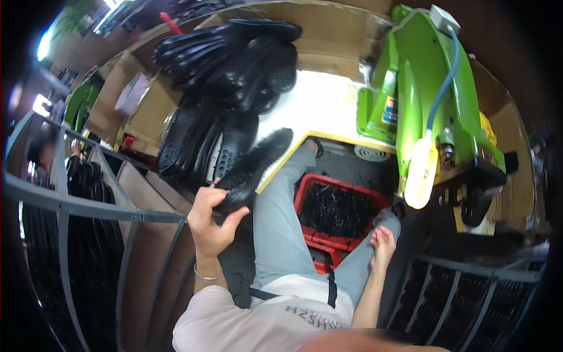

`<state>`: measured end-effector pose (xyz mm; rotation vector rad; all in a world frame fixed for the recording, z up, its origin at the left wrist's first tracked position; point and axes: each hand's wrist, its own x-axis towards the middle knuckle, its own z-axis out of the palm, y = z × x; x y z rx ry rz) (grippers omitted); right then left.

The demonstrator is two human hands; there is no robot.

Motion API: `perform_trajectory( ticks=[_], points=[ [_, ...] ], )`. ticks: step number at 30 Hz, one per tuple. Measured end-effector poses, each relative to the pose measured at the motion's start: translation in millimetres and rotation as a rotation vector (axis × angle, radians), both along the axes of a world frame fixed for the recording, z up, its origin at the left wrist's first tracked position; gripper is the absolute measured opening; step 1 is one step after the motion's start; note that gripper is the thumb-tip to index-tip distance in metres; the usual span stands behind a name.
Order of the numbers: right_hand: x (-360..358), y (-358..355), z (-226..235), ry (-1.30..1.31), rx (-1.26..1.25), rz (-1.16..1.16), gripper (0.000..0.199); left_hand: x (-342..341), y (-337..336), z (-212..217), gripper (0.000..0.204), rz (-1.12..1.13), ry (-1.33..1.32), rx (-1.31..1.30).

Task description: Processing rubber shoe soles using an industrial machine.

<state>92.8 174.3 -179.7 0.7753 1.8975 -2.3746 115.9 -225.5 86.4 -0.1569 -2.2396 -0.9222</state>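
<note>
Left hand is up at the edge of the desk now, its grip closed around the heel end of one black shoe, thumb on one side, fingers curled over the other. The shoe sticks out over the desk's yellow-edged corner, toe pointing up and away toward the heap. Right hand hangs low by the right knee, fingers loose and holding nothing, just beside the red crate on the floor between the legs.

To handle this well, I'd judge the hold wants to sit further along the shoe: pinched at the heel alone, the long toe end can swing or droop. Keeping the wrist level and the shoe clear of the grey metal rack to the left would help too (that rail is close).

Counting: one shoe in hand. One pile of black shoes on the desk, well over ten, too tangled to count exactly. One red crate, filled with dark pieces I can't tell apart. One green machine on the right, with one blue cable running down it. Two racks, left and lower right, both stacked with dark items.
</note>
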Motion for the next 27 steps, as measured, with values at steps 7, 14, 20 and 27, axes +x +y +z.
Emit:
perform_trajectory(
  ticks=[7, 14, 20, 27],
  points=[
    [-33.3, -58.5, 114.4, 0.551, -0.458, 0.095, 0.1, -20.8, 86.2, -82.6, 0.038, -0.539, -0.413, 0.984],
    [-56.2, 22.3, 182.7, 0.732, 0.131, -0.243, 0.1, -79.3, 187.5, -74.7, 0.057, -0.705, -0.436, 1.052],
    [-72.6, 36.0, 189.3, 0.688, 0.146, -0.142, 0.1, -102.0, 180.6, -81.8, 0.039, -0.67, -0.226, 0.631],
    [-81.5, 2.8, 172.7, 0.675, 0.105, -0.07, 0.099, -103.6, 137.6, -84.1, 0.04, -0.597, -0.262, 0.611]
  ],
)
